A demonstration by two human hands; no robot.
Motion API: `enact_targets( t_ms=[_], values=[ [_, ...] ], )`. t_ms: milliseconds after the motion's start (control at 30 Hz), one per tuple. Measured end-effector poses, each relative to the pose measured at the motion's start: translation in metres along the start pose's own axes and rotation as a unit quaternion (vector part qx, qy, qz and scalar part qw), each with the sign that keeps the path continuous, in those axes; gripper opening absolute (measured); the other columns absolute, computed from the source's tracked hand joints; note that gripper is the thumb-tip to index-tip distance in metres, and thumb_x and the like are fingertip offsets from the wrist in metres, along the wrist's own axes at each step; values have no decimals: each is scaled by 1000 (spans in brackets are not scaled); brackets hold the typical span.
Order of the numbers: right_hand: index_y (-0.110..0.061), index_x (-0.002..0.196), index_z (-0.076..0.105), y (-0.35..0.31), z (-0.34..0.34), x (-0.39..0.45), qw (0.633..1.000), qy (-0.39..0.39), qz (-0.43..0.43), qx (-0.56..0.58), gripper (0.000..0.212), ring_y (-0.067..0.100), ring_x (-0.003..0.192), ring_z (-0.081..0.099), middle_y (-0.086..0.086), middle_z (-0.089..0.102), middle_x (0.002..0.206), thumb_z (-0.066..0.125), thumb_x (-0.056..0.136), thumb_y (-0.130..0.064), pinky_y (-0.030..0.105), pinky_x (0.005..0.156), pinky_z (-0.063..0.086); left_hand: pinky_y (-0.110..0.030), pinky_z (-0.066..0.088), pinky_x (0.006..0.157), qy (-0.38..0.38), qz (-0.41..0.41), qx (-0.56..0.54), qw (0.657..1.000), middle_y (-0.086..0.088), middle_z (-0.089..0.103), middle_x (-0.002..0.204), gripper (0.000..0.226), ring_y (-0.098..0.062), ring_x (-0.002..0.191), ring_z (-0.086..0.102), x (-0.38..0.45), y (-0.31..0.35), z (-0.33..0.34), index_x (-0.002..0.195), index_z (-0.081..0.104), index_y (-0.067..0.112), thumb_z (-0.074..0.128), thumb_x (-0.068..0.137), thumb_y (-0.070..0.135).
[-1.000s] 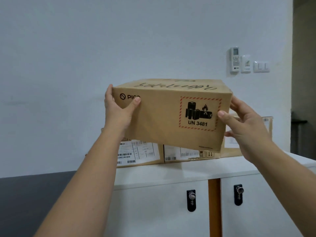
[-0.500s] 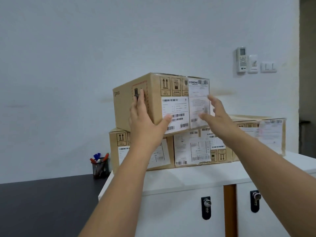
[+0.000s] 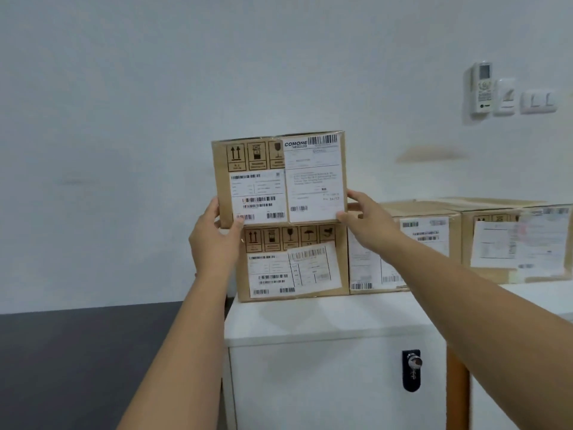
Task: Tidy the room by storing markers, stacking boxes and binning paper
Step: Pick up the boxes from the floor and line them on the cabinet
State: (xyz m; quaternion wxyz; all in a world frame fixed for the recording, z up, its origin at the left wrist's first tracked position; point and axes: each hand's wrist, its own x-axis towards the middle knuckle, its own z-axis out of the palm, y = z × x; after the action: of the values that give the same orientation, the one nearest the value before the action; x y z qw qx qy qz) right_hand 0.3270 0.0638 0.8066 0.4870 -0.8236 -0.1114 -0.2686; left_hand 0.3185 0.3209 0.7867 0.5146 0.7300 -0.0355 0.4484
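Observation:
A brown cardboard box (image 3: 279, 178) with white shipping labels sits on top of a second labelled box (image 3: 294, 262), which stands on the white cabinet (image 3: 325, 318). My left hand (image 3: 214, 240) grips the top box's lower left corner. My right hand (image 3: 369, 221) holds its lower right corner. The top box's left edge overhangs the lower box a little. Two more boxes stand to the right: one (image 3: 424, 240) beside the stack and another (image 3: 514, 240) further along.
A dark tabletop (image 3: 77, 352) lies to the left of the cabinet. The cabinet front carries a black lock (image 3: 411, 369). A remote holder (image 3: 482, 88) and wall switches (image 3: 538, 102) hang on the white wall at the upper right.
The box has turned its label face towards me and come down flat onto the lower box. Both hands have slid to its lower corners. The view has shifted left.

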Motion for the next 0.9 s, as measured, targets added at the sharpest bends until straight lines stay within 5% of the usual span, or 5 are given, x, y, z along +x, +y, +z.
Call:
enact_targets(
  t_ms=[200,433,633,767,900],
  values=[
    [-37,139,42,13,22,27,987,63,45,-141,44,24,125,43,-8,64,123,48,96,-33,46,100,41,-14,46,86,-19,-23,22,999,15,71,109,41,-2,100,64,17,-22,12,129,62,32,64,92,14],
    [-46,129,50,30,29,57,987,107,58,-104,44,21,84,64,5,61,120,54,88,-32,39,80,58,-8,44,77,-7,-35,12,999,9,72,105,35,-1,91,66,35,-27,23,122,67,22,68,88,14],
    [-31,146,33,23,25,15,980,77,0,-182,55,29,135,32,2,40,147,48,93,-32,47,108,29,-6,43,71,15,-30,1,999,13,65,109,31,-4,92,63,18,-16,26,118,66,23,59,89,16],
    [-31,140,41,51,11,-44,975,77,-53,-201,52,25,133,30,-1,39,145,51,90,-24,39,105,28,-25,46,103,72,-30,-77,994,4,44,133,42,-9,117,54,-24,6,52,126,58,24,59,84,20],
    [-26,128,54,94,-20,-106,967,97,-68,-226,43,24,128,36,0,46,135,53,85,-16,28,102,26,-23,40,102,45,54,-131,989,6,47,121,37,-9,115,48,-98,37,86,114,56,26,57,78,17]
  ],
)
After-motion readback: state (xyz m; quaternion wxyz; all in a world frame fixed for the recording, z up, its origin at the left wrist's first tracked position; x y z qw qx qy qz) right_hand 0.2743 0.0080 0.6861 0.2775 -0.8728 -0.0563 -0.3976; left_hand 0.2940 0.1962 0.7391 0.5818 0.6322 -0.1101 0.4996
